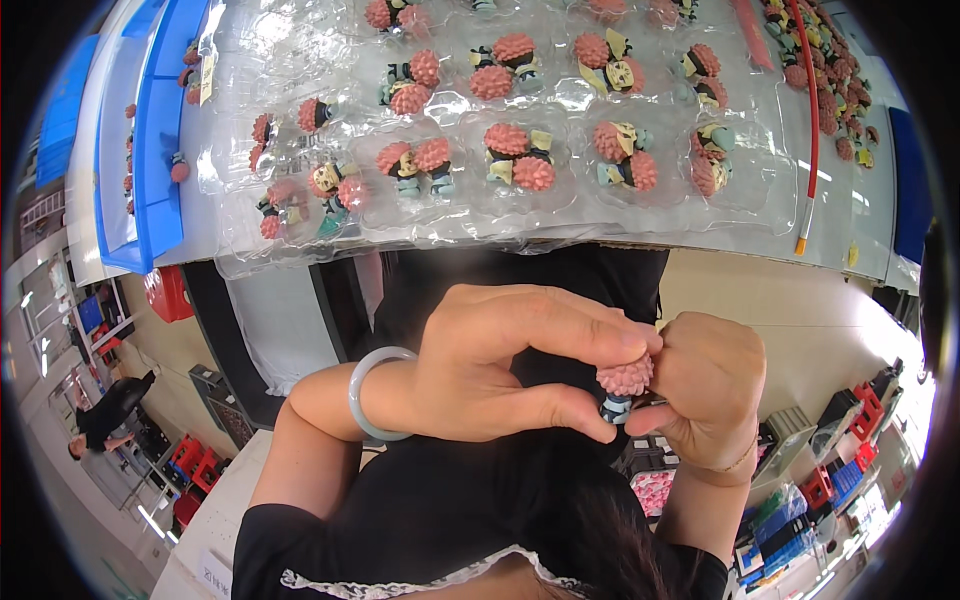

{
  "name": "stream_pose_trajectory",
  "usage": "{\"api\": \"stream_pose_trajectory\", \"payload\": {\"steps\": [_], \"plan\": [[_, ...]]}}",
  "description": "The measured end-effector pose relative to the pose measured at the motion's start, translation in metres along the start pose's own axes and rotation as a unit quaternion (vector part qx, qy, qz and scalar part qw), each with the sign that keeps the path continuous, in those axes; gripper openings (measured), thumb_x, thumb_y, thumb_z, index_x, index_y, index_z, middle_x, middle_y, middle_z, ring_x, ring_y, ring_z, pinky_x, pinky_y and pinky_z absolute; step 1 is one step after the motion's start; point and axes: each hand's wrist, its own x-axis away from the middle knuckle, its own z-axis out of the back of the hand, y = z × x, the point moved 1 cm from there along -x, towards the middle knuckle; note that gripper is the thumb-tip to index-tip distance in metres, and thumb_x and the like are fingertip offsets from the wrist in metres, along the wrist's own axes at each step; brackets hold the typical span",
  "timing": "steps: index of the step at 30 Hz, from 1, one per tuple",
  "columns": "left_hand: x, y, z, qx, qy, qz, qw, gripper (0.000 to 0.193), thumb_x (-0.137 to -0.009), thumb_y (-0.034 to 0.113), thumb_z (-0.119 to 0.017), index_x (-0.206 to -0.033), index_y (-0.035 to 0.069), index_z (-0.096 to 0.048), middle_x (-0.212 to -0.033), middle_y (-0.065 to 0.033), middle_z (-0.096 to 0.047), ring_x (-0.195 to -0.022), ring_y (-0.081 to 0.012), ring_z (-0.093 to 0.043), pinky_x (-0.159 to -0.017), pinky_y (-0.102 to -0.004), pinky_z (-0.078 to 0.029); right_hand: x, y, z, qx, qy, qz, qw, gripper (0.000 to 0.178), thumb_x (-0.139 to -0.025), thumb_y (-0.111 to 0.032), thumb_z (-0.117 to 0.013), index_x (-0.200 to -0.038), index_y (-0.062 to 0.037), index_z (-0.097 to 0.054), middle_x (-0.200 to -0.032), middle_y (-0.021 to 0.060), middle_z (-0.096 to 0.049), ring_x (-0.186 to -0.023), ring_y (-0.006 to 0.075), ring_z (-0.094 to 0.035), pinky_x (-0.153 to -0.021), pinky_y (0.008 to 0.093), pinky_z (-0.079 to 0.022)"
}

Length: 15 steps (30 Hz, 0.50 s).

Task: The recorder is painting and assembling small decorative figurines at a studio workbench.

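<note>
A small toy figurine (626, 380) with bumpy pink hair and a dark blue-grey body is held in front of my chest, below the table edge. My left hand (510, 360), with a pale bangle at its wrist, pinches it from the left between thumb and fingertips. From the right, my right hand (705, 390) closes on the same figurine, its fingers curled and its thumb close to the lower body. Those curled fingers hide part of the figurine's right side. Whether the right hand also grips something small, I cannot tell.
Clear plastic blister trays (370, 225) on the table hold several similar figurines, many in pairs. A blue bin (150, 215) stands at the left. A red brush (808, 130) lies at the right, beside a heap of figurines (835, 90). A person (100, 420) is in the left background.
</note>
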Motion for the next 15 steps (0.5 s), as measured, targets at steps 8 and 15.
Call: {"api": "stream_pose_trajectory", "payload": {"steps": [8,15], "plan": [[-0.0017,0.0013,-0.0044,-0.008,0.034,-0.026,0.999,0.043,-0.062,0.013,-0.073,-0.101,0.004,-0.056,-0.095,-0.0194,-0.059,-0.089,-0.0278,-0.059,-0.083,-0.0373,-0.045,0.0037,-0.0033,-0.0010,0.025,0.036,-0.018,0.999,0.035,-0.062,-0.035,-0.065,-0.057,-0.0089,-0.042,-0.051,0.0023,-0.035,-0.042,0.0175,-0.038,-0.037,0.0282,-0.029],[-0.0033,0.0046,0.0003,-0.016,0.007,-0.021,1.000,0.050,-0.063,0.016,-0.073,-0.108,0.010,-0.054,-0.095,-0.0228,-0.058,-0.092,-0.0310,-0.058,-0.086,-0.0399,-0.043,0.0018,-0.0041,-0.0006,0.032,0.028,-0.029,0.999,0.036,-0.063,-0.036,-0.064,-0.057,-0.0088,-0.042,-0.052,0.0024,-0.033,-0.042,0.0175,-0.037,-0.037,0.0283,-0.029]]}}
